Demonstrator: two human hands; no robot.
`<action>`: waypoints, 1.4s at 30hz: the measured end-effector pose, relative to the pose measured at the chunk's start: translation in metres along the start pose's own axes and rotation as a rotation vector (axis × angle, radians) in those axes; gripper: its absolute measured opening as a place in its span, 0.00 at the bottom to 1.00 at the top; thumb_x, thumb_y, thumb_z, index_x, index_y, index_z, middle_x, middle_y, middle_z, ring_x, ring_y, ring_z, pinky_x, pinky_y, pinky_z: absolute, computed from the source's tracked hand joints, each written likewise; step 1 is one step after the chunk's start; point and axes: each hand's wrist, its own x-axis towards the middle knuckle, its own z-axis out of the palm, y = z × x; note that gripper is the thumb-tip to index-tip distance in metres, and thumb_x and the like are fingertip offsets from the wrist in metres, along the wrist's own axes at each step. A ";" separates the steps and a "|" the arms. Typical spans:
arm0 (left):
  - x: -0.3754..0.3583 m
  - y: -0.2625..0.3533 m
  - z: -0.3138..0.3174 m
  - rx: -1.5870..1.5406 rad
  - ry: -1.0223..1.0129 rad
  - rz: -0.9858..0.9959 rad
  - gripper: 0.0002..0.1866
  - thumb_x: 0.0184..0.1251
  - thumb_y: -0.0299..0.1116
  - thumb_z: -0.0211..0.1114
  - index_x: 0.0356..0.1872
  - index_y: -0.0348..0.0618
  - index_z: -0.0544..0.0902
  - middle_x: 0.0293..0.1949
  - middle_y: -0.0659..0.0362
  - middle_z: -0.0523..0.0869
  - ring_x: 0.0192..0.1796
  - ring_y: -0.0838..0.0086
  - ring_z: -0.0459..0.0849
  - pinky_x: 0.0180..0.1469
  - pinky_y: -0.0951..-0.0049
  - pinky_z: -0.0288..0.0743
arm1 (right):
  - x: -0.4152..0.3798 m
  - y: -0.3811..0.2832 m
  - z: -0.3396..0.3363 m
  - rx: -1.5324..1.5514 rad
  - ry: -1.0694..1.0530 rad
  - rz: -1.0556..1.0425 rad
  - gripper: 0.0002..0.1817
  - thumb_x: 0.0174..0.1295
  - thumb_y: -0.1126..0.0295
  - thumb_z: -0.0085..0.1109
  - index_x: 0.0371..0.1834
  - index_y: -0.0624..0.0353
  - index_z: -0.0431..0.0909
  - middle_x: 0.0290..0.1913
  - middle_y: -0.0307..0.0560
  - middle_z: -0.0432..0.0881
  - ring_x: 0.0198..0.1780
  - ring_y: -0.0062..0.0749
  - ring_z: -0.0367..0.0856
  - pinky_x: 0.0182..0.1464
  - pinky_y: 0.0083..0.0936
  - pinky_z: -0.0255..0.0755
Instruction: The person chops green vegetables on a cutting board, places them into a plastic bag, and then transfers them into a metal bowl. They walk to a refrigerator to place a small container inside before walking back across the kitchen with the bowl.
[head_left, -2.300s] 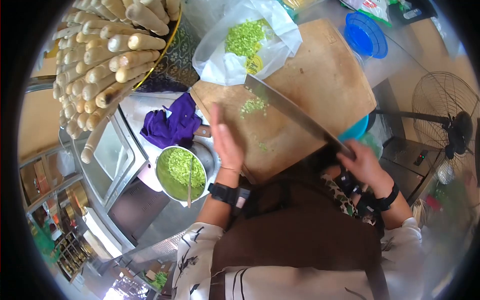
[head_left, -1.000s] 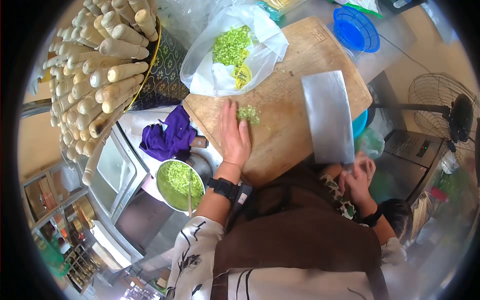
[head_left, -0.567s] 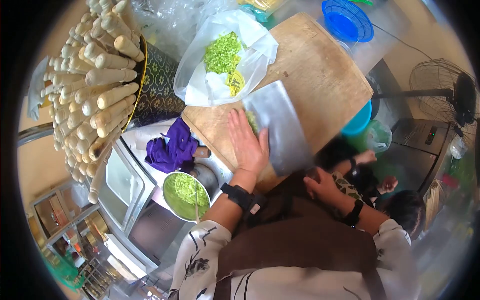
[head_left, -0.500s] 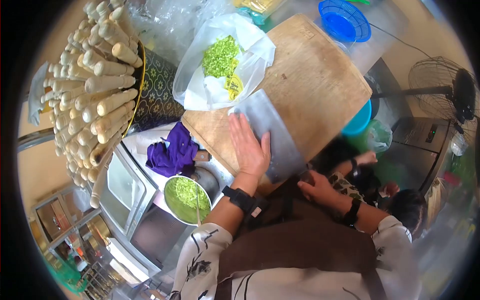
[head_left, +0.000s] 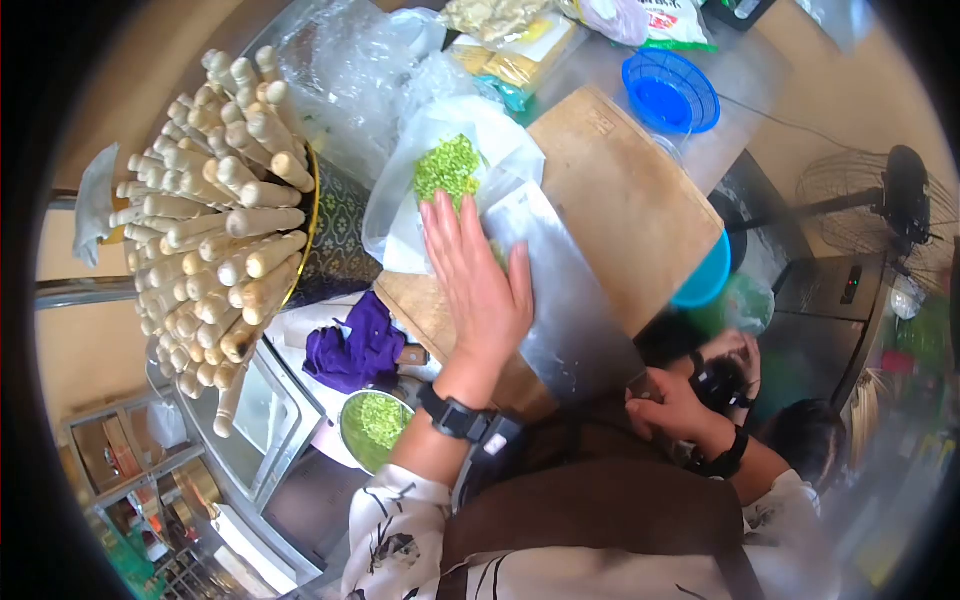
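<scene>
My right hand (head_left: 680, 405) grips the handle of a broad cleaver (head_left: 575, 310). Its wide blade lies over a wooden cutting board (head_left: 630, 190), with the front end at a white plastic bag (head_left: 395, 195). Finely chopped greens (head_left: 448, 165) sit inside the bag's mouth. Fingers outstretched, my left hand (head_left: 475, 290) reaches flat over the bag's near edge, fingertips right at the greens. Its thumb overlaps the blade's left side in this view.
A patterned container (head_left: 345, 220) full of wooden rods (head_left: 215, 235) stands left. Below are a purple cloth (head_left: 352, 345) and a bowl of chopped greens (head_left: 378, 425). A blue basket (head_left: 670, 92) sits beyond the board. Another person's hands (head_left: 735, 350) show at right, near a fan (head_left: 890, 200).
My left hand has moved forward from the board beside the blade to the greens in the bag. The cleaver stays in my right hand; the whole view has shifted slightly.
</scene>
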 end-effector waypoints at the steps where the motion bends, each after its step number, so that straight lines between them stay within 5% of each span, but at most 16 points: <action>1: 0.017 -0.003 0.000 0.005 0.022 0.032 0.32 0.64 0.38 0.51 0.64 0.28 0.52 0.66 0.36 0.50 0.70 0.44 0.42 0.68 0.49 0.37 | 0.005 -0.009 -0.002 -0.027 0.013 -0.040 0.07 0.59 0.71 0.55 0.34 0.61 0.68 0.16 0.38 0.71 0.16 0.19 0.70 0.19 0.16 0.61; 4: 0.065 -0.037 0.019 0.162 0.173 -0.014 0.27 0.66 0.38 0.48 0.62 0.32 0.60 0.66 0.41 0.55 0.70 0.48 0.45 0.68 0.49 0.38 | 0.026 -0.025 -0.014 -0.042 0.042 -0.143 0.06 0.60 0.73 0.52 0.35 0.63 0.67 0.17 0.39 0.71 0.16 0.21 0.71 0.18 0.17 0.61; 8: 0.077 -0.075 0.026 0.322 0.017 -0.021 0.18 0.68 0.36 0.46 0.51 0.38 0.75 0.61 0.48 0.66 0.67 0.49 0.54 0.68 0.53 0.43 | 0.027 -0.029 -0.034 0.077 0.122 -0.170 0.06 0.60 0.73 0.51 0.34 0.63 0.66 0.16 0.41 0.70 0.14 0.25 0.70 0.17 0.19 0.63; 14: 0.009 -0.057 0.006 -0.244 0.099 0.001 0.19 0.65 0.29 0.46 0.56 0.34 0.69 0.62 0.46 0.65 0.67 0.52 0.57 0.67 0.58 0.47 | 0.035 -0.013 -0.075 0.153 0.372 -0.207 0.04 0.62 0.73 0.48 0.32 0.60 0.65 0.15 0.42 0.70 0.12 0.25 0.68 0.16 0.20 0.64; 22: -0.124 -0.039 0.028 0.121 -0.326 -0.197 0.44 0.57 0.49 0.58 0.64 0.26 0.50 0.65 0.33 0.49 0.69 0.42 0.45 0.68 0.49 0.39 | 0.057 -0.016 -0.108 -0.082 0.348 -0.054 0.06 0.61 0.72 0.52 0.35 0.60 0.66 0.15 0.39 0.69 0.12 0.21 0.66 0.15 0.18 0.62; 27: -0.102 -0.039 0.050 0.255 -0.317 -0.341 0.46 0.58 0.52 0.56 0.63 0.20 0.49 0.65 0.31 0.46 0.69 0.41 0.41 0.68 0.49 0.34 | 0.062 0.002 -0.091 -0.316 0.138 0.004 0.11 0.59 0.70 0.55 0.42 0.63 0.69 0.14 0.37 0.70 0.13 0.19 0.68 0.15 0.17 0.61; 34: -0.092 -0.038 0.056 0.187 -0.230 -0.348 0.44 0.60 0.48 0.53 0.64 0.22 0.44 0.65 0.31 0.44 0.69 0.41 0.40 0.68 0.50 0.34 | 0.060 0.028 -0.047 -0.351 -0.103 0.158 0.10 0.57 0.68 0.59 0.31 0.60 0.69 0.15 0.36 0.70 0.16 0.17 0.69 0.17 0.18 0.61; 42: -0.053 -0.013 0.019 0.061 -0.117 -0.124 0.41 0.56 0.40 0.59 0.64 0.27 0.50 0.66 0.34 0.48 0.69 0.41 0.42 0.67 0.47 0.35 | 0.019 -0.010 -0.059 -0.326 -0.141 0.132 0.08 0.57 0.71 0.58 0.30 0.61 0.69 0.16 0.34 0.70 0.16 0.17 0.68 0.19 0.17 0.61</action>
